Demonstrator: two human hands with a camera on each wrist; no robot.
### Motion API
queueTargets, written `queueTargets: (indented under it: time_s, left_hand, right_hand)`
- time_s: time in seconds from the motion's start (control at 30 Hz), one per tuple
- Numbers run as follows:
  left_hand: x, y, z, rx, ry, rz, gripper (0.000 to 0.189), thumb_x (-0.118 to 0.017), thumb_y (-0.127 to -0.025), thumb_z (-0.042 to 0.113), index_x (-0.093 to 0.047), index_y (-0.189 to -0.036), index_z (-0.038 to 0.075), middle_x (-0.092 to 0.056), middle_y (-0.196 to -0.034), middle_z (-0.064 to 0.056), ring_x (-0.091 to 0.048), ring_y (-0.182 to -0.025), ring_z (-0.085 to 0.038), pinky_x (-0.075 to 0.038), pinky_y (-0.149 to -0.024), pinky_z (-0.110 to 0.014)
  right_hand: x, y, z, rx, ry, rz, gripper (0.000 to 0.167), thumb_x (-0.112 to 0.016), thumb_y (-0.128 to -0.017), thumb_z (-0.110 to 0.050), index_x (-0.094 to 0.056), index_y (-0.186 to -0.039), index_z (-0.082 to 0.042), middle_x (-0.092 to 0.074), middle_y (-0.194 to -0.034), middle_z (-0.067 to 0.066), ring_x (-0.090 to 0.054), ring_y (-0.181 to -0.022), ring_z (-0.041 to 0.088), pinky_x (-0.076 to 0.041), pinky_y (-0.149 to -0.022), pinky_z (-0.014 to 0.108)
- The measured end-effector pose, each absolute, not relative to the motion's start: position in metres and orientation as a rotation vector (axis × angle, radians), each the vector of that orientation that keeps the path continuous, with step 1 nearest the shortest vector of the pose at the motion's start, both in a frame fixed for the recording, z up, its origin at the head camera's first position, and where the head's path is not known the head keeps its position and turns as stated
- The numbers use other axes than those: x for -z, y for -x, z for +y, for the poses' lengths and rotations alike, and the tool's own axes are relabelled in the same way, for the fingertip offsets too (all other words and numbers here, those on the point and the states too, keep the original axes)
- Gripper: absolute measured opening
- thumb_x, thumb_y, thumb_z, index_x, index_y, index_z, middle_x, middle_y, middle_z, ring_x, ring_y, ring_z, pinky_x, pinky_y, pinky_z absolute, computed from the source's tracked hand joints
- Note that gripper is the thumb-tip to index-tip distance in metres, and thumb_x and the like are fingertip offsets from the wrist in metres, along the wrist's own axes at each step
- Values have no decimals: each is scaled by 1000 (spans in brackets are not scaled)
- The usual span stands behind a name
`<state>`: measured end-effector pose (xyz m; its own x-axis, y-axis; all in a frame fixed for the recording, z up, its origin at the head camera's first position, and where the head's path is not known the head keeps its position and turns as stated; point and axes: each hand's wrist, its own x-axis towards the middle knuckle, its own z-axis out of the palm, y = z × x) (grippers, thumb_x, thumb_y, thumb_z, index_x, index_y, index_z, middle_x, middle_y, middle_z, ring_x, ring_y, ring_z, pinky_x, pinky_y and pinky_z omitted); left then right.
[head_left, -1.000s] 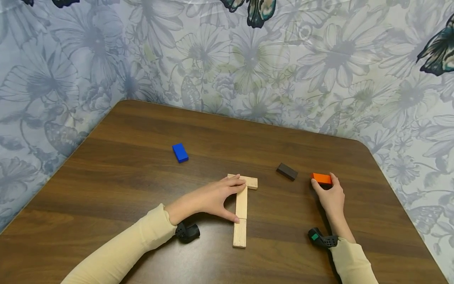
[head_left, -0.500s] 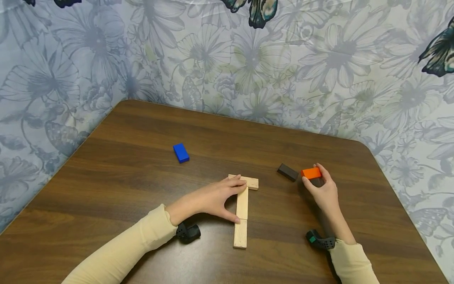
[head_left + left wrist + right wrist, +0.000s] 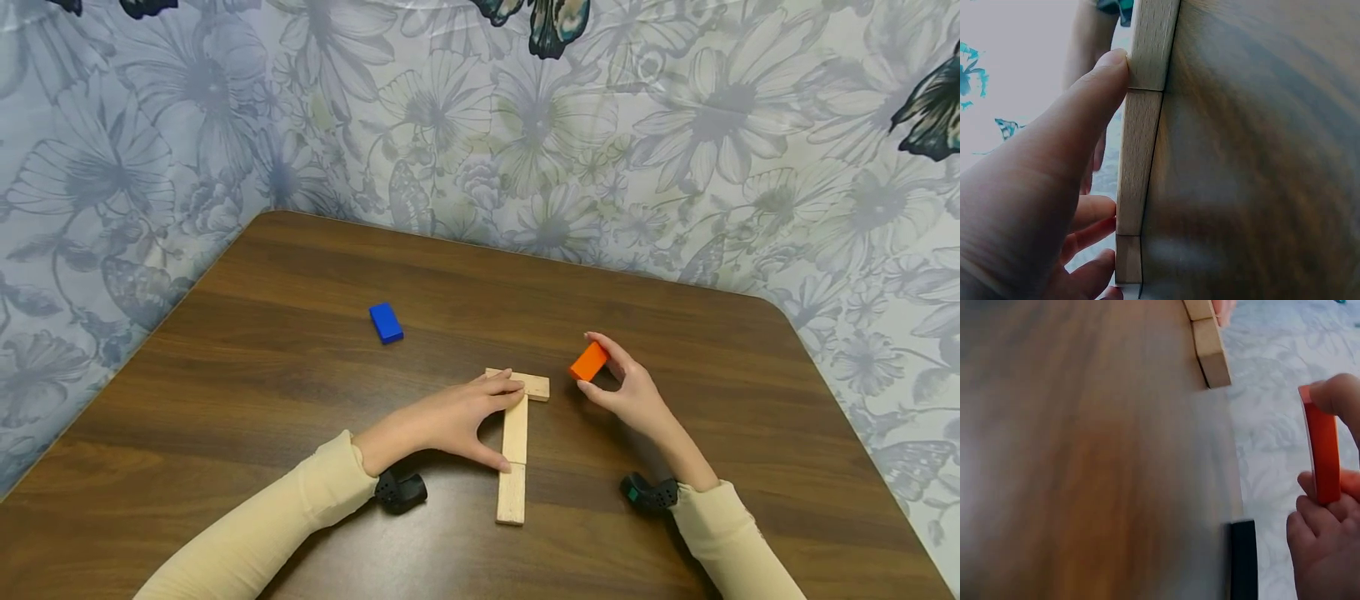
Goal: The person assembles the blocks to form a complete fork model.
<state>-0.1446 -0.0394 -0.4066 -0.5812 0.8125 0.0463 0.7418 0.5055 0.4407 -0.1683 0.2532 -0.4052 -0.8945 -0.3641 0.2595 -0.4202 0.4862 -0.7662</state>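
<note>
My right hand (image 3: pixel 633 396) pinches an orange block (image 3: pixel 588 361) between thumb and fingers, just right of some plain wooden blocks. In the right wrist view the orange block (image 3: pixel 1322 453) is held up, thumb on one end and fingers at the other. With thumb and fingers spread, my left hand (image 3: pixel 450 421) rests on the wooden blocks. Two of these, the middle block (image 3: pixel 515 433) and the near block (image 3: pixel 512 500), lie end to end; a third block (image 3: pixel 536 386) lies crosswise at their far end. The left thumb (image 3: pixel 1107 72) touches beside the joint of two blocks.
A blue block (image 3: pixel 386 323) lies farther back on the brown table (image 3: pixel 300 275), left of the wooden blocks. A dark block (image 3: pixel 1244 559) shows in the right wrist view; in the head view the right hand hides it. A floral cloth (image 3: pixel 450 125) hangs behind the table.
My right hand has carried the orange block leftward, past the dark block and close to the wooden ones, turning it on the way. The left hand has stayed on the wooden blocks.
</note>
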Motion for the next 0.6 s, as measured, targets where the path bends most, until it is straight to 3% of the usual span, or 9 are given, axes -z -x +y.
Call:
queueTargets:
  time_s: [0.13,0.4,0.6]
  left_hand:
    - [406,145,-39,-632,-1335,2570,97,-70,-74,60,-35,-144,3,-26,-150,-7,-13,-139,-22,-19,-108,-40]
    - [404,145,-39,-620,-1315,2563,97,-68,-74,61,-34,-145,5,-26,-151,-6,-11,-139,-20,-19,-108,-40]
    - [405,145,-40,-619,-1320,2564,97,-68,-74,62,-34,-145,4,-26,-150,-7,-11,-139,-20,-17,-108,-38]
  right_hand:
    - [404,178,242,-1380,-800,-2719,70,-72,-83,-6,-36,-142,-3,-39,-138,18,-40,-125,29,-31,-101,42]
    - [379,180,221,-1443,-914,-2832,69,-66,-84,3,-28,-141,10,-34,-139,29,-35,-127,41,-27,-102,50]
    - [388,194,226,-1490,-952,-2888,67,-66,-85,2,-27,-140,9,-32,-140,29,-31,-130,41,-27,-102,50]
